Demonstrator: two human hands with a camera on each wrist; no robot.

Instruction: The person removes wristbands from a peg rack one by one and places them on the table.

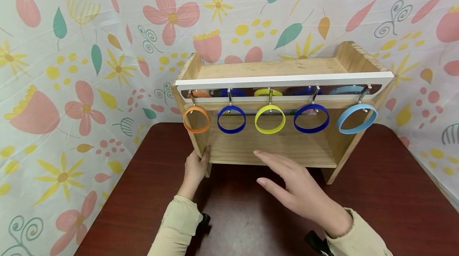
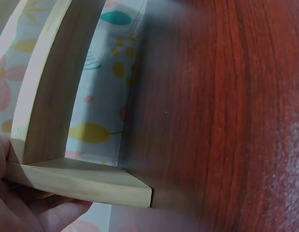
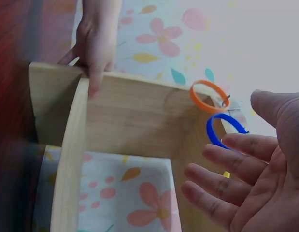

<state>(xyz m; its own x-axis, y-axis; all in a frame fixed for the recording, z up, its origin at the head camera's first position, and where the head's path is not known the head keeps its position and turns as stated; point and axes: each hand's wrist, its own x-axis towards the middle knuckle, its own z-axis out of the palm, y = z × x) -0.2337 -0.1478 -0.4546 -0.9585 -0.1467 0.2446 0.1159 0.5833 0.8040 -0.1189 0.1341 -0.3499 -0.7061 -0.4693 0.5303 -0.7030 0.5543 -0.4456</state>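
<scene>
A wooden shelf rack (image 1: 272,148) stands on the table, with a white-edged metal hook rail (image 1: 287,93) along its front. From the rail's hooks hang an orange ring (image 1: 185,123), a dark blue ring (image 1: 220,125), a yellow ring (image 1: 257,125), another dark blue ring (image 1: 297,124) and a light blue ring (image 1: 341,122). My left hand (image 1: 195,170) grips the lower left side panel of the rack, thumb on the inner face and fingers outside. Palm facing left, my right hand (image 1: 295,186) is held in front of the bottom shelf, fingers extended and holding nothing.
The dark red wooden table (image 1: 140,192) extends around the rack on both sides. Behind it hangs a floral-patterned cloth (image 1: 118,40). Black straps (image 1: 317,243) show at both wrists beside the sleeves.
</scene>
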